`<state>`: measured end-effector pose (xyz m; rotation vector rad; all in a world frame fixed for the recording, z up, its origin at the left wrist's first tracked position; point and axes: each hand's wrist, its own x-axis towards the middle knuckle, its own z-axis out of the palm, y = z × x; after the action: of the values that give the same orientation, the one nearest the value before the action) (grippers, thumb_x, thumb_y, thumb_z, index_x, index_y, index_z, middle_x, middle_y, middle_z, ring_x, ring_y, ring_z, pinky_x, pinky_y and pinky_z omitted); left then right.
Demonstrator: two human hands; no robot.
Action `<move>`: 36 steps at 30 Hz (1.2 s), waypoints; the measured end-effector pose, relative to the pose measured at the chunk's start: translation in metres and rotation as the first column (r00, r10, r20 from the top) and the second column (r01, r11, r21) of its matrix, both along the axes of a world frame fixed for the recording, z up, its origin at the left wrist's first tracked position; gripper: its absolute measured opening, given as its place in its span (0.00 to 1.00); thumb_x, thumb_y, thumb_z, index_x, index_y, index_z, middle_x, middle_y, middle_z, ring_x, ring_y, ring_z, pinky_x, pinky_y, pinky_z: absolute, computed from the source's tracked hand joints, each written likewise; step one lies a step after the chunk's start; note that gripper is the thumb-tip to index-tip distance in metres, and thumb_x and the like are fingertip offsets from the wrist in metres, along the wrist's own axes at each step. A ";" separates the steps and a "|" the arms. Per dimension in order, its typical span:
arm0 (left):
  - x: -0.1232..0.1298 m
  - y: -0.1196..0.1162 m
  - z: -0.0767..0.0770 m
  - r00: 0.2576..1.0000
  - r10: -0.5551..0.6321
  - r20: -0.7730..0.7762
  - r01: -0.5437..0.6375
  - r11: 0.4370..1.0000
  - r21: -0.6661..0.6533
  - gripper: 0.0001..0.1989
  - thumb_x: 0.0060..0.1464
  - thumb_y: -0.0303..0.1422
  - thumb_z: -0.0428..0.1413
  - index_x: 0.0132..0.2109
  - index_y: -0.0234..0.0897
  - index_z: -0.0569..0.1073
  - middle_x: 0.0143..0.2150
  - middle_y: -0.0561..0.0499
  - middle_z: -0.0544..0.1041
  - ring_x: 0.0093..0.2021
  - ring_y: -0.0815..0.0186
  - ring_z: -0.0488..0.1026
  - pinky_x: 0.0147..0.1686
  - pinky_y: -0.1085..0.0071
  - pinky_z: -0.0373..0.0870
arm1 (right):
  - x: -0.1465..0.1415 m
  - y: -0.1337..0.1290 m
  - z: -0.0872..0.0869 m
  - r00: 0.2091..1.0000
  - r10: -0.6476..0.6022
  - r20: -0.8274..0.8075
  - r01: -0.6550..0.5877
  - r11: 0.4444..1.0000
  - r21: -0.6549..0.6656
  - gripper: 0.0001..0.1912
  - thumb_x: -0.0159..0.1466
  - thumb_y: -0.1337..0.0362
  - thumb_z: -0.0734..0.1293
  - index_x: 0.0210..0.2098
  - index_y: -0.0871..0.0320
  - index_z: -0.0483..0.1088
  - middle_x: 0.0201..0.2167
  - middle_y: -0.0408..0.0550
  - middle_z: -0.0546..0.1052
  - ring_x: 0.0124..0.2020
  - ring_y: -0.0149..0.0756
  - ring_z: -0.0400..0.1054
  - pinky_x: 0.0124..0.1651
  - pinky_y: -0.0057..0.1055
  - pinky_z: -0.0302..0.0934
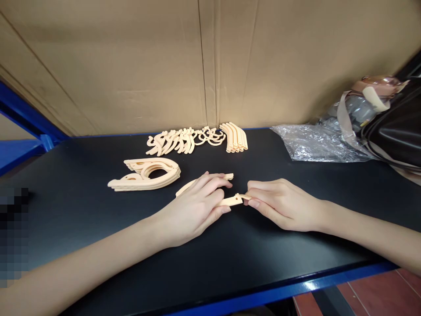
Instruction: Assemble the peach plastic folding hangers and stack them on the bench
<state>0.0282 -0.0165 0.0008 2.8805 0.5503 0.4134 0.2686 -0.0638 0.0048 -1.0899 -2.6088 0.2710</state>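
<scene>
Cream plastic parts, which look like pieces of folding clothes hangers, lie over a black table. My left hand point(202, 204) is closed over a hanger piece whose pale end point(232, 201), with a small hole, sticks out past the thumb. Another cream strip point(228, 176) shows beyond the fingers; whether it belongs to the same piece is hidden. At that holed end, my right hand point(279, 202) pinches a thin curved cream part point(245, 197), perhaps a hook, its far side covered by my fingers. The two parts meet between my hands.
Left of my hands is a stack of folded hanger pieces point(167, 177). Farther back lie curved hanger arms point(174, 141), loose hooks point(210, 137) and a row of straight-ended pieces point(234, 138). Clear plastic bag point(309, 142), bottle point(358, 105) and black bag point(397, 123) sit right.
</scene>
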 end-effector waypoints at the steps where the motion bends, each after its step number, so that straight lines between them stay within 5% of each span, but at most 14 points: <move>1: 0.000 0.000 0.000 1.000 -0.001 0.000 0.001 1.000 0.004 0.11 0.66 0.34 0.44 0.43 0.35 0.69 0.57 0.43 0.69 0.63 0.58 0.59 0.65 0.53 0.52 | 0.000 0.000 0.000 1.000 0.005 0.024 -0.006 0.999 0.039 0.20 0.72 0.61 0.50 0.34 0.61 0.68 0.27 0.43 0.63 0.24 0.26 0.55 0.27 0.25 0.51; 14: 0.000 0.001 -0.001 0.999 -0.038 -0.007 0.038 0.999 0.017 0.11 0.65 0.33 0.45 0.42 0.33 0.70 0.55 0.42 0.69 0.64 0.57 0.59 0.64 0.53 0.54 | 0.001 0.001 -0.004 0.969 0.008 0.248 -0.116 0.898 0.424 0.18 0.70 0.64 0.52 0.30 0.60 0.67 0.25 0.44 0.66 0.25 0.32 0.56 0.26 0.30 0.47; 36: 0.000 0.000 0.004 0.997 -0.028 -0.068 0.029 0.999 0.018 0.12 0.66 0.33 0.44 0.39 0.34 0.70 0.57 0.41 0.68 0.66 0.57 0.54 0.65 0.51 0.52 | 0.002 0.000 -0.007 0.954 0.043 0.298 -0.194 0.844 0.499 0.15 0.68 0.62 0.56 0.29 0.60 0.67 0.25 0.46 0.67 0.26 0.33 0.57 0.27 0.31 0.51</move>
<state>0.0286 -0.0167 0.0049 2.9260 0.5177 0.3188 0.2704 -0.0639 -0.0020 -0.8097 -2.7365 -0.5885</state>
